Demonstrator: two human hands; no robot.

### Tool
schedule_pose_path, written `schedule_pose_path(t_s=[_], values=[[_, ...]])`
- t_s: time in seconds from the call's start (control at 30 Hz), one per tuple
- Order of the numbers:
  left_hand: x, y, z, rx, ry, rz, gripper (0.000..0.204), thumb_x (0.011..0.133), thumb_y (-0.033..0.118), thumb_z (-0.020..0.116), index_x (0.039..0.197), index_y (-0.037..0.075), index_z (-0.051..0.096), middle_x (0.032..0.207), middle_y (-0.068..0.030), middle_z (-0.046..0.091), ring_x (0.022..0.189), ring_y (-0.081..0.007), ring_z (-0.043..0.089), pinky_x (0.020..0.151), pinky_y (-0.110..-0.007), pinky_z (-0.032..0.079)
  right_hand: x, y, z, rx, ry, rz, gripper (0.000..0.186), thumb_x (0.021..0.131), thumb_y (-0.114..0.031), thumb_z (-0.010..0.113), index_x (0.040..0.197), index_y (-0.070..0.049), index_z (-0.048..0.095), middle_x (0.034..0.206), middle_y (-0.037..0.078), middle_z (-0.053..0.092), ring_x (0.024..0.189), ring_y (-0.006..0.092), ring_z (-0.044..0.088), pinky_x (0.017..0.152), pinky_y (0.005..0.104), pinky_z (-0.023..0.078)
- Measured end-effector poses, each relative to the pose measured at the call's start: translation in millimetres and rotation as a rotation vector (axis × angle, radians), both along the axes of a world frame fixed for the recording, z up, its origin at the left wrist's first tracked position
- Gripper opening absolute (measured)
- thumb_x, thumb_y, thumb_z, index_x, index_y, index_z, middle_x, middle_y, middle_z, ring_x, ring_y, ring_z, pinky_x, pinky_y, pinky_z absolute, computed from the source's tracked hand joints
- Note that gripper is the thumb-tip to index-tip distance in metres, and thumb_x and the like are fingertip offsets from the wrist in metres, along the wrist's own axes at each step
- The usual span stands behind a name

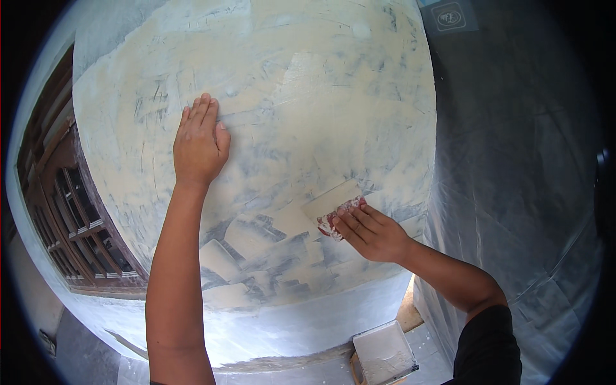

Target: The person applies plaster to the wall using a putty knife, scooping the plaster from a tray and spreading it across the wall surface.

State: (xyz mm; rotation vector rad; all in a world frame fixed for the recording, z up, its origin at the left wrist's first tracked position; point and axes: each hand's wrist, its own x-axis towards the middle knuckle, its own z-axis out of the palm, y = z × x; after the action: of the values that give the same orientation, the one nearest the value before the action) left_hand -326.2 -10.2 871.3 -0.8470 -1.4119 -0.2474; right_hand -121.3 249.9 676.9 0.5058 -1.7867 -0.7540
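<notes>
1. Your right hand, at 4 o'clock from the centre of view, grips a scraper. Its red part, smeared with pale filler, sits under your bent fingers, against the wall. Where the blade ends and the fresh coat begins is hard to tell.

2. Your left hand, at 10 o'clock, rests on that same surface, fingers straight and together, thumb slightly apart, grasping nothing that shows. It looks like a brace.

3. The step in hand appears to be spreading and smoothing filler. Cream covers much of the surface; grey streaks show through around 7 o'clock, among overlapping strokes.

4. Your next move seems to call for a low blade angle and even pressure, feathering the stroke edges across those streaks. Leaning too steeply could leave ridges.

5. A tub topped with pale material stands at 5 o'clock, within likely reach for a reload. A wooden window lies at 9 o'clock; a plastic sheet hangs toward 4.
</notes>
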Motion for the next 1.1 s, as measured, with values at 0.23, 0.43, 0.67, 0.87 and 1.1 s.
schedule_pose_path(t_s=[0.23,0.43,0.67,0.87,1.1], values=[[-4,1,-2,0.060,0.041,-0.024,0.043,0.088,0.017,0.047,0.124,-0.003,0.061,0.134,-0.0180,0.057,0.127,-0.0299,0.052,0.113,-0.041,0.033,-3,33,149,-0.138,0.362,-0.115,0.041,0.081,-0.007,0.059,0.121,0.001,0.060,0.115,0.015,0.067,0.104,0.0274,0.064,0.093,0.0393,0.051],[-4,0,0,0.037,0.040,-0.009,0.042,0.088,0.016,0.047,0.124,-0.002,0.061,0.133,-0.0174,0.058,0.127,-0.0286,0.052,0.113,-0.040,0.034,-19,28,46,-0.066,0.089,-0.079,0.040,0.084,-0.012,0.058,0.121,0.003,0.060,0.119,0.017,0.063,0.108,0.0301,0.062,0.097,0.0422,0.050],[-1,0,2,0.024,0.050,-0.010,0.042,0.088,0.016,0.047,0.123,-0.002,0.062,0.132,-0.0178,0.058,0.126,-0.0289,0.053,0.113,-0.040,0.034,29,23,-3,-0.117,-0.003,-0.085,0.040,0.083,-0.009,0.059,0.121,0.001,0.062,0.116,0.016,0.065,0.104,0.0271,0.064,0.094,0.0397,0.052],[-2,2,0,0.051,0.057,-0.028,0.042,0.088,0.016,0.047,0.123,-0.002,0.062,0.133,-0.0173,0.058,0.126,-0.0290,0.054,0.113,-0.040,0.034,18,50,130,-0.231,0.335,-0.147,0.039,0.080,-0.005,0.058,0.119,0.000,0.061,0.114,0.014,0.068,0.103,0.0275,0.065,0.092,0.0372,0.052],[-4,1,1,0.042,0.059,-0.014,0.042,0.089,0.016,0.046,0.123,-0.001,0.062,0.133,-0.0169,0.058,0.126,-0.0292,0.054,0.113,-0.040,0.034,6,43,1,-0.241,0.044,-0.149,0.040,0.084,-0.010,0.057,0.122,0.001,0.061,0.118,0.017,0.065,0.107,0.0297,0.063,0.097,0.0415,0.051]])
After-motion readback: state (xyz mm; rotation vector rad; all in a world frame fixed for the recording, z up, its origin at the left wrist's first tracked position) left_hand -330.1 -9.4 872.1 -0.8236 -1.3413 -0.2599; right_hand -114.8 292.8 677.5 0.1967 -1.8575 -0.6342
